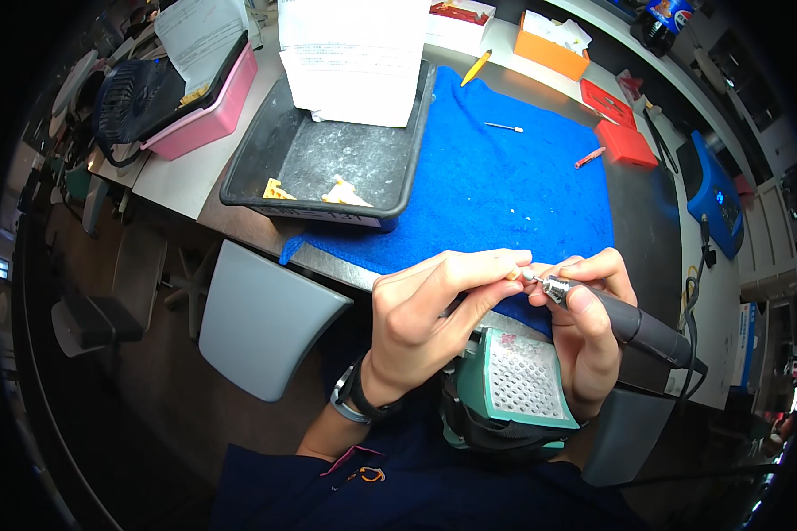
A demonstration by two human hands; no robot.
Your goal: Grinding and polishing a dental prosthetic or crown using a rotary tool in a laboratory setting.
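My right hand (593,310) is wrapped round a dark grey rotary handpiece (642,327), whose metal nose and small pale bit point left. Thumb and forefinger of my left hand (438,305) pinch a small pale piece (514,273) right at the bit. Whether bit and piece touch is hard to tell, and the fingertips cover most of the piece. Both hands are held over the near edge of a blue towel (514,195). On the towel lie a thin metal bit (503,127), a red stick-like thing (590,157) and a yellow pen-like tool (476,67).
A black tray (230,190) holds yellowish tooth-model pieces (341,192) and a printed sheet (354,53). Right are red cases (627,144) and a blue control unit (715,195) with a cable. A teal-framed perforated cover (524,380) is below my hands. Grey chairs (266,319) stand near.
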